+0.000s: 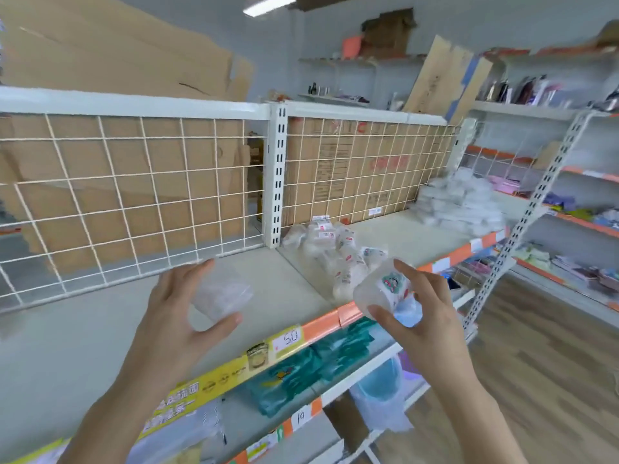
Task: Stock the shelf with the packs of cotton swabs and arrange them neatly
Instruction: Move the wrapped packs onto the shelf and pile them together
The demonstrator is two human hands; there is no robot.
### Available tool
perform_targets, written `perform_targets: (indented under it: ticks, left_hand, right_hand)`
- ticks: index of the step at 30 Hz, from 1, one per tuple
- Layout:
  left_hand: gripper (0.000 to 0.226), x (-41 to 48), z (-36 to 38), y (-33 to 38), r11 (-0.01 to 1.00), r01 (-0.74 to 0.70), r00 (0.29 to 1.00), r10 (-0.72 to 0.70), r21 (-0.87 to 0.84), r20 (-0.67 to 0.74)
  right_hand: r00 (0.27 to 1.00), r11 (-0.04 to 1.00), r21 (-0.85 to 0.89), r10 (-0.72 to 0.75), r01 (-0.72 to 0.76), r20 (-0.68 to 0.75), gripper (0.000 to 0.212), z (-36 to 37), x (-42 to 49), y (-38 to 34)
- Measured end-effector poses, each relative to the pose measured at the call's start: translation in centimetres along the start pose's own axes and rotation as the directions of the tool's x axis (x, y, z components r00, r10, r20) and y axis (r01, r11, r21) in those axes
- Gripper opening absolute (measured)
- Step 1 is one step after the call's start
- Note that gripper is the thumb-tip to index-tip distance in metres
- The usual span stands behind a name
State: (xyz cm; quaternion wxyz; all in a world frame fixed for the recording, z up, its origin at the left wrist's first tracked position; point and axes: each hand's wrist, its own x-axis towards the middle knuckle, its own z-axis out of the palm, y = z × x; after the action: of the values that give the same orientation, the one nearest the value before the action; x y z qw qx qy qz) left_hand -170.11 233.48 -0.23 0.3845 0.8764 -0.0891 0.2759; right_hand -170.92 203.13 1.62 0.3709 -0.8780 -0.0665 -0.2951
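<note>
My left hand (174, 306) holds a clear square pack of cotton swabs (222, 293) just above the grey top shelf (83, 329), thumb under it and fingers over its back. My right hand (422, 316) grips a clear round pack of cotton swabs (382, 289) with a cartoon label, tilted on its side, over the shelf's front edge. A loose heap of more swab packs (335, 252) lies on the shelf to the right of the upright post, some with red-and-white labels.
A white wire grid (134, 202) backs the shelf, with cardboard behind it. A pile of clear plastic packs (459, 205) sits far right on the shelf. Orange price strips (321, 326) line the front edge. Teal packets (311, 366) fill the shelf below. Another rack stands at right.
</note>
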Motion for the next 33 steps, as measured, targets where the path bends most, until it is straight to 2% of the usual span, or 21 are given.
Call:
perform_targets:
  ticks: [9, 16, 20, 26, 33]
  left_hand:
    - [0.081, 5.6, 7.7, 3.5, 0.993, -0.081, 0.993, 0.087, -0.081, 0.078]
    - [0.081, 13.5, 14.8, 3.8, 0.981, -0.131, 0.986, 0.143, -0.143, 0.079]
    - [0.073, 16.9, 17.7, 3.3, 0.974, -0.161, 0.982, 0.175, -0.162, 0.077]
    - [0.076, 20.0, 21.6, 1.3, 0.985, -0.113, 0.984, 0.129, -0.128, 0.125]
    - [0.081, 21.3, 25.2, -0.6, 0.999, 0.024, 0.988, -0.021, -0.023, 0.15]
  right_hand:
    - [0.996, 0.997, -0.026, 0.073, -0.075, -0.059, 0.062, -3.9, 2.2, 5.7]
    - [0.991, 0.994, -0.074, 0.075, -0.084, -0.11, 0.059, -3.6, 10.1, 11.5]
    - [0.99, 0.988, -0.117, 0.087, -0.1, -0.109, 0.063, -2.3, 14.0, 14.8]
    - [0.994, 0.99, -0.099, 0.102, -0.105, -0.036, 0.064, 1.1, 18.4, 19.7]
    - [0.987, 0.992, -0.09, 0.1, -0.089, 0.125, 0.064, 6.6, 23.6, 25.7]
